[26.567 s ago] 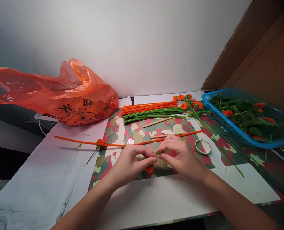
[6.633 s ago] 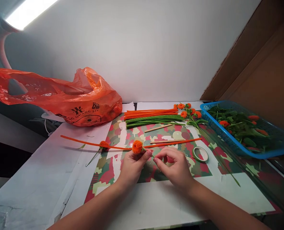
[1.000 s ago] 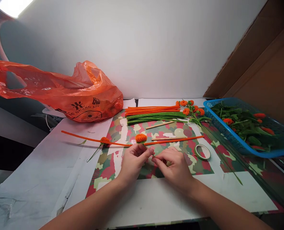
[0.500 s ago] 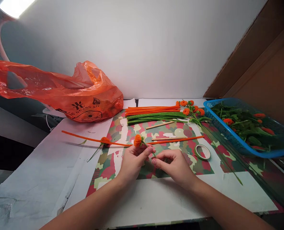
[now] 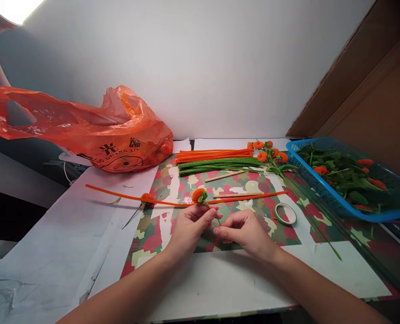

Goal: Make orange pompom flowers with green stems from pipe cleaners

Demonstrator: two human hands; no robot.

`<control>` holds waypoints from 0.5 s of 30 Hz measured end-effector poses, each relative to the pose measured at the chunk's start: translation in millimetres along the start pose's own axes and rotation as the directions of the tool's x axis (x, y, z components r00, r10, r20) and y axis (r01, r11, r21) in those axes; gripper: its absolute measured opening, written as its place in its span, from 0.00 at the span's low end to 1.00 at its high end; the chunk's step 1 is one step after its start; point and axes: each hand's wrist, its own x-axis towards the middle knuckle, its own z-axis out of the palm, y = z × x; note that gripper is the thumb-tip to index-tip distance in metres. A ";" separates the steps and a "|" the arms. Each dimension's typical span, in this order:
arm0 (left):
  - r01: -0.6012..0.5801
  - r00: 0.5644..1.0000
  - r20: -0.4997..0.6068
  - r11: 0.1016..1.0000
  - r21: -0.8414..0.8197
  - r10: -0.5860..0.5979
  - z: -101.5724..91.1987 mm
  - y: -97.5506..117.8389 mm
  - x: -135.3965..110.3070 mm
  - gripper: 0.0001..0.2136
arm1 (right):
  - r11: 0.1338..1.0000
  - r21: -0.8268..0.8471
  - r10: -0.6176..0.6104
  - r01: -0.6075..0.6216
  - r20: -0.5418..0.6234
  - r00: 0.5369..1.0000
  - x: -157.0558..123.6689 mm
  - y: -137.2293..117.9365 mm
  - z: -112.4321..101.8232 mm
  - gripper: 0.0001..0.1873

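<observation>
A small orange pipe-cleaner flower [image 5: 198, 195] with a green base and thin green stem is held over the patterned mat [image 5: 152, 234]. My left hand [image 5: 195, 225] pinches its stem just below the head. Lower down, the thumb and fingers of my right hand [image 5: 242, 231] are closed on the stem's end. Behind my hands a long orange pipe cleaner [image 5: 114, 192] lies across the mat. Another orange flower [image 5: 147, 198] with a bent stem rests to the left, touching that pipe cleaner. To the right of my right hand sits a roll of green tape [image 5: 285, 214].
Orange pipe cleaners [image 5: 213, 155] and green pipe cleaners [image 5: 216, 165] lie bundled at the back, with two thin sticks [image 5: 225, 176] in front. A finished flower spray [image 5: 270, 153] leans near a blue basket [image 5: 321, 184] of leaves and flowers. An orange plastic bag [image 5: 125, 139] stands back left.
The flower head in my left hand has turned, so its green base now faces more toward me, and it has shifted slightly right. Both hands stay on the stem.
</observation>
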 end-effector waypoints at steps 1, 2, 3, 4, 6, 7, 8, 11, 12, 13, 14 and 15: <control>-0.004 1.000 -0.002 1.000 0.005 0.004 -0.1 0.0 0.1 0.14 | 1.000 0.013 -0.001 0.001 -0.004 1.000 -0.2 -0.6 0.2 0.15; -0.007 1.000 -0.007 1.000 0.008 0.007 -0.1 0.2 0.2 0.14 | 1.000 0.028 -0.005 0.005 -0.004 1.000 -0.5 -1.1 0.5 0.14; -0.007 1.000 -0.011 1.000 0.007 0.007 -0.1 0.6 0.3 0.14 | 0.999 0.044 -0.007 0.007 0.007 1.000 -0.8 -1.5 0.7 0.13; -0.004 1.000 -0.012 1.000 0.003 0.004 0.0 1.1 0.3 0.15 | 0.998 0.058 -0.005 0.003 0.034 0.999 -1.1 -1.6 0.8 0.13; 0.007 1.000 -0.008 1.000 -0.013 -0.007 0.3 2.1 0.3 0.15 | 0.997 0.078 0.012 -0.021 0.110 0.994 -1.7 -0.7 0.9 0.14; 0.011 1.000 -0.005 1.000 -0.021 -0.011 0.2 2.4 0.3 0.15 | 0.996 0.079 0.023 -0.035 0.144 0.989 -1.7 0.2 0.9 0.15; 0.012 1.000 -0.003 1.000 -0.028 -0.012 0.1 2.4 0.4 0.15 | 0.996 0.079 0.032 -0.046 0.166 0.986 -1.6 1.4 0.7 0.16; -0.006 1.000 0.004 0.999 -0.043 0.006 -1.1 1.2 1.2 0.14 | 0.992 0.114 0.023 -0.047 0.204 0.979 0.0 4.1 -0.1 0.15; -0.010 1.000 0.007 0.999 -0.047 0.011 -1.7 0.6 1.5 0.14 | 0.990 0.137 0.012 -0.044 0.220 0.975 0.7 4.1 -0.4 0.14; -0.011 1.000 0.007 0.999 -0.050 0.011 -2.2 0.0 1.7 0.14 | 0.985 0.168 0.008 -0.050 0.240 0.971 1.4 3.7 -0.8 0.15; -0.007 1.000 0.006 0.999 -0.054 0.008 -2.6 -0.4 1.9 0.14 | 0.977 0.201 0.012 -0.066 0.258 0.966 2.0 2.8 -1.1 0.17; -0.001 1.000 0.003 0.998 -0.058 0.001 -2.9 -0.7 2.0 0.15 | 0.968 0.235 0.024 -0.091 0.273 0.962 2.4 1.5 -1.3 0.18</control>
